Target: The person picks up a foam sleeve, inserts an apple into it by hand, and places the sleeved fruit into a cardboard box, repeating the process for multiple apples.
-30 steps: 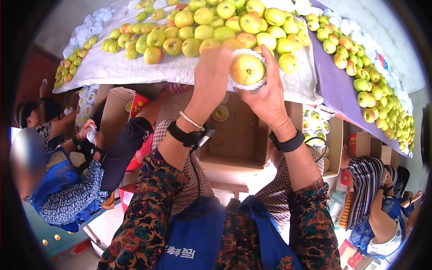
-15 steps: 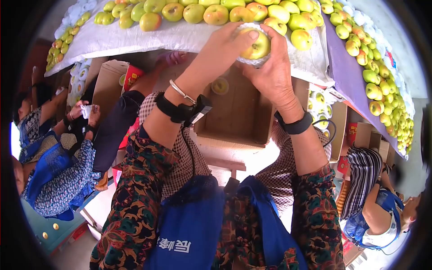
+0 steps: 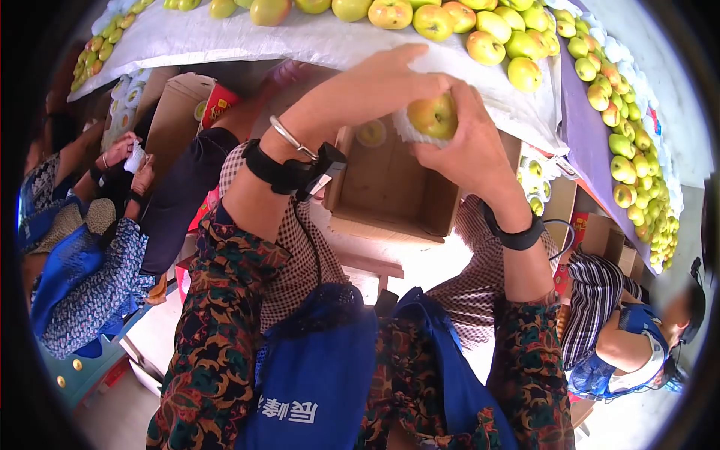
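A yellow-green apple with a red blush (image 3: pixel 433 116) sits in a white foam net (image 3: pixel 407 129), above a cardboard box. My right hand (image 3: pixel 474 142) is wrapped round it from the right, thumb low and fingers along its far side. At the apple's upper left, my left hand (image 3: pixel 367 90) has its fingers stretched out, their tips overlapping the apple's top edge, and its thumb held apart. Below, the open cardboard box (image 3: pixel 397 191) holds another apple in a net (image 3: pixel 370 133) in its far left corner.
Many apples (image 3: pixel 390 13) lie along a white-covered table (image 3: pixel 300 46) ahead, and more run down the purple-covered side (image 3: pixel 581 112) at right. A co-worker (image 3: pixel 97 270) at left handles a white foam net (image 3: pixel 135 157). Another person (image 3: pixel 626 345) sits at right. Cartons stand beneath the table.
The apple and both hands have come lower, towards me. My left thumb has left the apple's front and the left fingers have straightened, while the right hand keeps its hold.
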`<state>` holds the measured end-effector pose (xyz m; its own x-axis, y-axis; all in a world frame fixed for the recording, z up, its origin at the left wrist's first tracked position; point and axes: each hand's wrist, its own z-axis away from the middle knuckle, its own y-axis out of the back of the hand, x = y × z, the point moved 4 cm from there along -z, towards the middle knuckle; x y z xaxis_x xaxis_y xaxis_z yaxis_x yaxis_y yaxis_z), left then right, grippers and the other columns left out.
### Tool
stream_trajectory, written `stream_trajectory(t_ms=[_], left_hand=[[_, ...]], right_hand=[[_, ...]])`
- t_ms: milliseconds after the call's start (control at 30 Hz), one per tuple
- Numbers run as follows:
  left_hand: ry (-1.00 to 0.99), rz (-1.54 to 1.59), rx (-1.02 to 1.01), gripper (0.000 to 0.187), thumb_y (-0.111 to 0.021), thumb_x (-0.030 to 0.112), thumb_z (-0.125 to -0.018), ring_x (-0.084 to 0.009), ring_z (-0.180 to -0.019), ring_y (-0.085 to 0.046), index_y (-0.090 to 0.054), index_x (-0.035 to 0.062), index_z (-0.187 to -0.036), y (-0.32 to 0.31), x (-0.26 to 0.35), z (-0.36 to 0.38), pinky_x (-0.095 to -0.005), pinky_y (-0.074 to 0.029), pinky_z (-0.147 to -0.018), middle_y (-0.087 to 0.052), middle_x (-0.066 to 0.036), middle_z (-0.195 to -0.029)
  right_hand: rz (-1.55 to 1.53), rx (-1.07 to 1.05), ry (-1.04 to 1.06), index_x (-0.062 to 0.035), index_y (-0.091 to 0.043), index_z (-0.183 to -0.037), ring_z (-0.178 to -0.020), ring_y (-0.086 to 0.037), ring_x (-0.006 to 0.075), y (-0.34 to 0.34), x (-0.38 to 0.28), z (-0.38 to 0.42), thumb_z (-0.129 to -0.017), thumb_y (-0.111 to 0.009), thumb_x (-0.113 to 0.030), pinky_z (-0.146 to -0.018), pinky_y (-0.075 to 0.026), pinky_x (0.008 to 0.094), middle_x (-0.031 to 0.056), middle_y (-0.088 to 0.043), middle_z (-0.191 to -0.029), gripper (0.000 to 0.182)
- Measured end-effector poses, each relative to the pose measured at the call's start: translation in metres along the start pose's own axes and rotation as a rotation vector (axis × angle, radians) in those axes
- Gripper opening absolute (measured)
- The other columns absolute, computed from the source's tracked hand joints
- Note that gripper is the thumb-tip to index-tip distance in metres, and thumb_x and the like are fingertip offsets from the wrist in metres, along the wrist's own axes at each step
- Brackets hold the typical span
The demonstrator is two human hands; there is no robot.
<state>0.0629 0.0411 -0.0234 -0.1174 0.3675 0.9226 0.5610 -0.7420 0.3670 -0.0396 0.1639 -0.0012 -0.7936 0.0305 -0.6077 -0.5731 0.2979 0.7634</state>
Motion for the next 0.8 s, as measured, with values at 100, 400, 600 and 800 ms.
stream_trajectory(t_ms=[100,400,600,800], left_hand=[[-0.482,-0.375,0.099,0.04,-0.053,0.022,-0.097,-0.0137,-0.094,-0.062,-0.054,-0.0049,-0.127,0.04,0.009,0.002,-0.0242,-0.047,-0.09,-0.066,-0.011,-0.109],[0.131,0.504,0.501,0.032,-0.054,0.014,-0.093,-0.0189,-0.091,-0.063,-0.056,-0.0088,-0.116,0.074,0.018,0.016,-0.029,-0.051,-0.084,-0.067,-0.015,-0.098],[0.218,0.712,0.577,0.026,-0.053,0.011,-0.093,-0.0183,-0.087,-0.059,-0.056,-0.0042,-0.114,0.074,0.027,0.026,-0.0303,-0.05,-0.084,-0.065,-0.012,-0.095],[0.124,0.625,0.387,0.039,-0.046,0.016,-0.099,-0.015,-0.099,-0.061,-0.05,-0.0095,-0.128,0.093,0.006,0.028,-0.0277,-0.049,-0.091,-0.065,-0.014,-0.109]], right_hand=[[-0.129,-0.169,-0.091,-0.0047,-0.045,-0.129,-0.112,-0.054,0.0391,-0.026,0.019,0.01,-0.063,-0.076,-0.018,-0.092,-0.048,0.0429,0.0215,-0.054,-0.12,0.074],[0.027,-0.779,-0.423,0.0018,-0.05,-0.115,-0.104,-0.061,0.0353,-0.151,0.156,0.012,-0.056,-0.08,-0.027,-0.087,-0.049,0.0375,0.0234,-0.061,-0.111,0.072],[-0.129,-0.284,-0.762,0.0013,-0.046,-0.127,-0.096,-0.065,0.0285,-0.212,0.23,-0.018,-0.06,-0.081,-0.026,-0.079,-0.053,0.0381,0.0199,-0.064,-0.105,0.081],[0.251,0.038,-0.457,-0.0086,-0.04,-0.14,-0.108,-0.062,0.0265,-0.298,0.331,-0.011,-0.071,-0.079,-0.024,-0.091,-0.05,0.0404,0.0197,-0.062,-0.121,0.081]])
